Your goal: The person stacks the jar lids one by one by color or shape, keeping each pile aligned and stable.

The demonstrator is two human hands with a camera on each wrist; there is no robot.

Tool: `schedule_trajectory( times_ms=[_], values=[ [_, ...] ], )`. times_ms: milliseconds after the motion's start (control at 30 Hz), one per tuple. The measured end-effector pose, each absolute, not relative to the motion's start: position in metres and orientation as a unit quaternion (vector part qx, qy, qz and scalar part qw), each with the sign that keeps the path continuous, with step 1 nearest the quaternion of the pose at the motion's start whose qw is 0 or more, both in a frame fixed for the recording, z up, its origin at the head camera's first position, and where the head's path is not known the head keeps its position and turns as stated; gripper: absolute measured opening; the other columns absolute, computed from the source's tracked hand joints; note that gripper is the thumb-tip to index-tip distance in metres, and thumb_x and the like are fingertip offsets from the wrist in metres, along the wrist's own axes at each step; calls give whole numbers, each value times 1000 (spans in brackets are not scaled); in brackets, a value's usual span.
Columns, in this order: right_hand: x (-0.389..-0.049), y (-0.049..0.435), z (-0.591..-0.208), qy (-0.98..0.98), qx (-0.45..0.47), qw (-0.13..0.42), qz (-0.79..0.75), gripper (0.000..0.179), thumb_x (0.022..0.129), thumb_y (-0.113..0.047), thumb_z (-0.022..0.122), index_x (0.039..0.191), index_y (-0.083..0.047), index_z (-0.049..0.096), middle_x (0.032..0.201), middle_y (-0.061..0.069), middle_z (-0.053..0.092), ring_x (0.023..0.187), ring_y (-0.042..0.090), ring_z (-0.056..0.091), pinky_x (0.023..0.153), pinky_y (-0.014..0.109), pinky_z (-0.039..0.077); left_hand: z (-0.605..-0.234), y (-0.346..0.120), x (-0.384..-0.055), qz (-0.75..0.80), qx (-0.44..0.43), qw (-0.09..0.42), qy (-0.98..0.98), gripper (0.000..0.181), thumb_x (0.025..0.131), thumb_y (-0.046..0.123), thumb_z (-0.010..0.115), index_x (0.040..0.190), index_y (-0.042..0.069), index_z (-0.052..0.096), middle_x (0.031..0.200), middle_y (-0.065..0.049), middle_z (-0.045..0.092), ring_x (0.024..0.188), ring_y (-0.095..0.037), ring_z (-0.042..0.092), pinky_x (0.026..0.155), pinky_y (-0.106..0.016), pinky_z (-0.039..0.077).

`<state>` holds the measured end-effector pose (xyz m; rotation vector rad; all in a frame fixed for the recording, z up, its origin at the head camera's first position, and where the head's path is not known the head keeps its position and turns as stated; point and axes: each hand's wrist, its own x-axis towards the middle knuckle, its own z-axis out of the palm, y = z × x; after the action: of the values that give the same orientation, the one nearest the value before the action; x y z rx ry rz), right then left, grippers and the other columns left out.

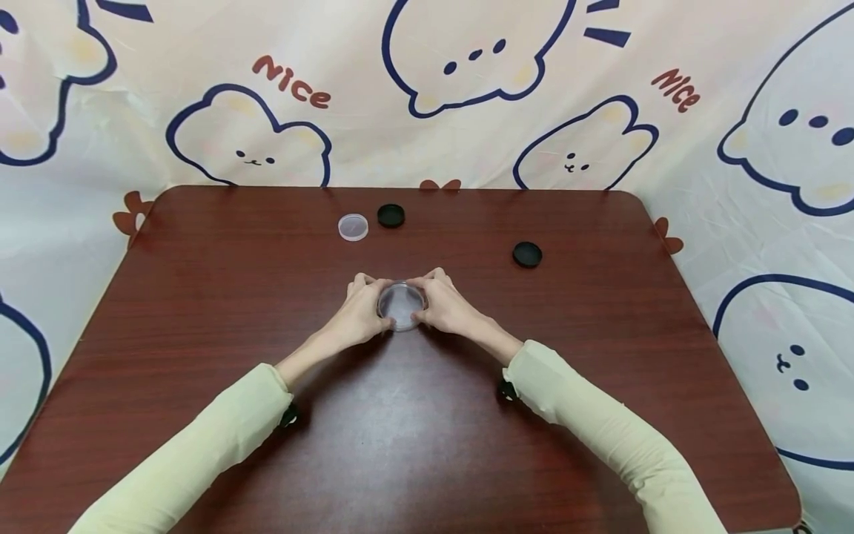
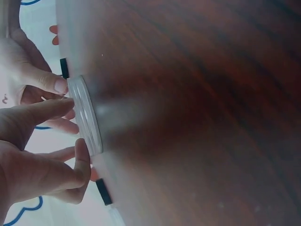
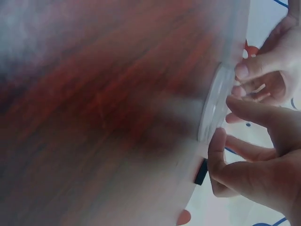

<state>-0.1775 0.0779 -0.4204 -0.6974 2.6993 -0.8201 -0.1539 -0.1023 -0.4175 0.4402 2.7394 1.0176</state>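
Observation:
A clear round petri dish (image 1: 401, 306) lies at the middle of the table between the two hands. My left hand (image 1: 364, 308) holds its left edge between thumb and fingers. On the opposite edge, my right hand (image 1: 447, 304) grips the rim with its thumb toward me and its fingers on the far side. From the left wrist view the dish (image 2: 86, 115) appears edge-on, low and flat, with stacked rims. Similarly, the right wrist view has the dish (image 3: 216, 103) from the side, with fingertips of both hands at its edge.
Farther back stand a smaller clear dish (image 1: 353, 228) and a black round dish (image 1: 391, 216) beside it. Another black round dish (image 1: 528, 255) sits to the right. The brown table (image 1: 200, 311) meets a patterned cloth (image 1: 360, 141) behind it.

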Motion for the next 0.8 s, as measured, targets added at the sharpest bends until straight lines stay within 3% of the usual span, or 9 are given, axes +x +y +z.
schedule_trajectory(
  times_ms=[133,367,567,800],
  values=[
    [-180,78,-419,920,-249,119,-278,56,78,-5,79,128,5,58,76,9,64,108,26,43,91,38,39,-421,-104,-154,348,147,89,922,62,74,1,79,131,-5,55,126,-28,42,116,-44,37,92,-48,39],
    [-182,78,-417,915,-254,125,-288,56,77,-5,80,128,4,58,89,15,65,106,26,45,87,33,41,-424,-108,-156,361,153,82,916,64,72,2,80,130,-5,55,125,-28,43,114,-43,37,91,-48,38],
    [-186,81,-415,907,-239,134,-320,58,77,-2,80,130,4,57,111,20,51,108,28,50,81,25,47,-424,-114,-155,390,148,68,906,61,73,4,79,130,-2,57,121,-26,43,108,-39,40,87,-46,39],
    [-193,83,-414,909,-225,118,-329,58,79,-4,78,132,1,56,108,16,52,97,25,53,84,29,45,-422,-122,-159,398,139,60,905,59,77,4,77,131,-2,54,118,-24,47,103,-35,44,86,-45,39]
  ],
)
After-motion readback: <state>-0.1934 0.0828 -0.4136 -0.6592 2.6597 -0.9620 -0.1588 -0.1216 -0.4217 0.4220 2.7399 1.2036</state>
